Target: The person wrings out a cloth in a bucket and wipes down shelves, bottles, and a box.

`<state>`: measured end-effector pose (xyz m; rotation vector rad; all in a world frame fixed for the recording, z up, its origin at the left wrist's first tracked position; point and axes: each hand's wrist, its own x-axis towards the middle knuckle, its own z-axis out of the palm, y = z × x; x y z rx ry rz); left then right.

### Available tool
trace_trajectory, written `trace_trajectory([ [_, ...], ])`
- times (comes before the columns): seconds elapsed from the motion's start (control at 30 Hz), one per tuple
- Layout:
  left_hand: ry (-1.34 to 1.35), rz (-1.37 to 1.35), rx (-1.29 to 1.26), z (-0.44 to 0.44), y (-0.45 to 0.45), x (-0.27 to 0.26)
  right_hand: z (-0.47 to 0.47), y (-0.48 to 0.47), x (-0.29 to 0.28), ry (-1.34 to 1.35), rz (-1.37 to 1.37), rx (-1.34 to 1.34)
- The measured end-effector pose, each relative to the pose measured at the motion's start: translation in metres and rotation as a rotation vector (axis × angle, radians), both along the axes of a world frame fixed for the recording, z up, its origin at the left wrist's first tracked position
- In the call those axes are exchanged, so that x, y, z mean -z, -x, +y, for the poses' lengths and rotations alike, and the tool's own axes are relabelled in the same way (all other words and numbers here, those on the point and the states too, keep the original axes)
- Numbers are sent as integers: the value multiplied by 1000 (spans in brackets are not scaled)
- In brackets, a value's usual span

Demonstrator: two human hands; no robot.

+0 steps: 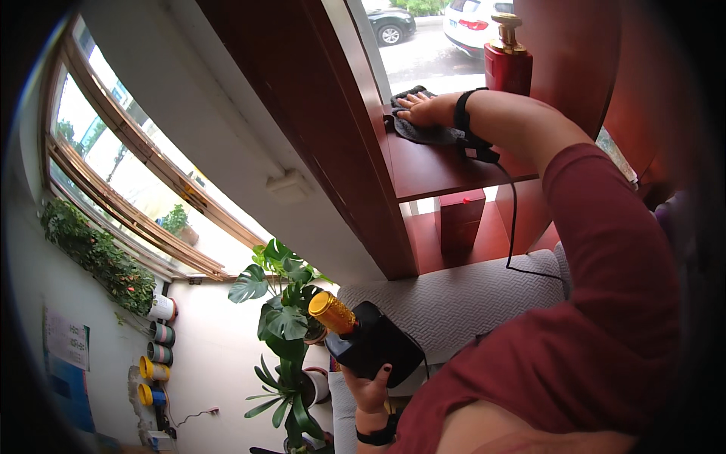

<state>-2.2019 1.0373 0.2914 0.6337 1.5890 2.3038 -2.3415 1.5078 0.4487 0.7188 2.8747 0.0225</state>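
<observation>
My right hand [418, 109] lies flat, fingers spread, on a dark grey cloth [428, 134] on a reddish-brown wooden shelf [431, 170]. The cloth is pressed against the shelf board beneath my palm. A red bottle with a gold cap [509, 68] stands on the same shelf, just behind my forearm. Low in the view, my left hand [371, 389] grips the base of a large black bottle [380, 343], its thumb along the side. The bottle leans to the upper left and carries a gold textured cap [332, 312]. Both wrists wear black straps.
A red box [459, 221] sits on the lower shelf. A black cable [514, 215] hangs from the right wrist over a grey quilted sofa back [454, 295]. Potted plants [286, 318] stand beyond the black bottle. A wooden upright [317, 130] borders the shelf; cars show outside the window.
</observation>
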Motion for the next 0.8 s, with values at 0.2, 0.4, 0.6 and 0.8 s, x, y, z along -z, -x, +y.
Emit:
trace_trajectory([
  [0.2,-12,16,-63,7,4,0,-50,-19,11,-56,-68,-246],
  [0.4,-68,157,36,39,33,-34,-109,-97,6,210,123,-375],
  [0.6,-256,258,52,81,90,-111,-125,-124,-42,1008,756,-60],
  [0.8,-426,262,140,123,117,-176,-130,-78,-176,1507,1466,-514],
])
